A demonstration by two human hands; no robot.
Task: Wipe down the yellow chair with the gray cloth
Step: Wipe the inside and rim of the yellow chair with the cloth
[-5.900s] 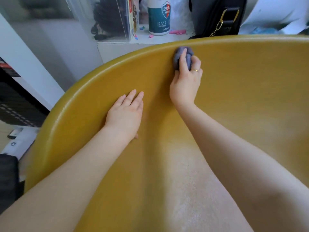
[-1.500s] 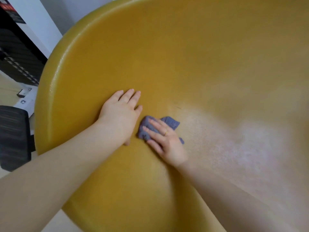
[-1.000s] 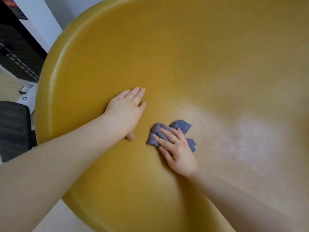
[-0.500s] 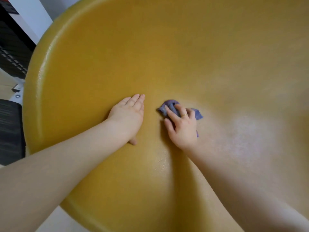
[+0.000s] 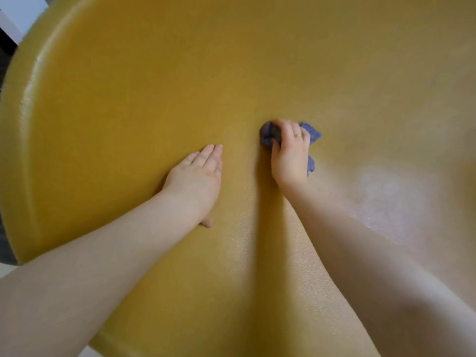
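Cloth [image 5: 313,134] is gripped under the curled right hand [image 5: 289,155]; unwiped chair [image 5: 128,86] lies leftward, past the flat-pressed left hand [image 5: 197,176].

A white panel [image 5: 20,15] fills the top left corner, its lower edge running diagonally. Just below it a dark gap [image 5: 6,45] shows, too dim to make out. Further down the left edge sits a dark grey strip [image 5: 3,243], blurred. At the bottom left a pale floor [image 5: 6,270] peeks out, and a small patch of it appears again lower down [image 5: 86,353].
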